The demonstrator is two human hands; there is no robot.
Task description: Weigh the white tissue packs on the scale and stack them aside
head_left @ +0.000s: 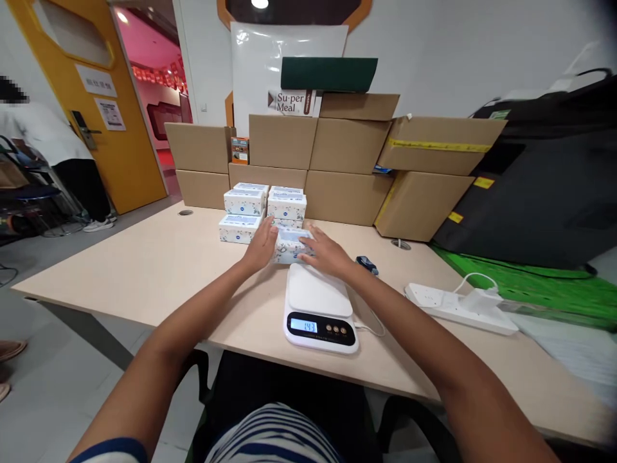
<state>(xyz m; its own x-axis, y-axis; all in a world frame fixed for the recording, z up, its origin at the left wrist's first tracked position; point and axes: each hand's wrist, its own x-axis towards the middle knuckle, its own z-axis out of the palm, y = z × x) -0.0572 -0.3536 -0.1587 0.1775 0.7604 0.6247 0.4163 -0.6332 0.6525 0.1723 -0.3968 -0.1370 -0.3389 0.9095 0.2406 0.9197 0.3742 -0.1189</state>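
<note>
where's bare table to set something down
Widest: tabletop left of the stacked white packs, out to its left edge. Smaller: between the dark blue item and power strip. Crowded: behind the kitchen scale, where left hand and right hand touch another pack.

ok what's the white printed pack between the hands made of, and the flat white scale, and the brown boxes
White printed pack: smooth plastic film or card; printed faces don't settle which. Flat white scale: probably satin plastic, with rounded corners. Brown rectangular boxes: apparently matte cardboard, with sharply folded edges.
</note>
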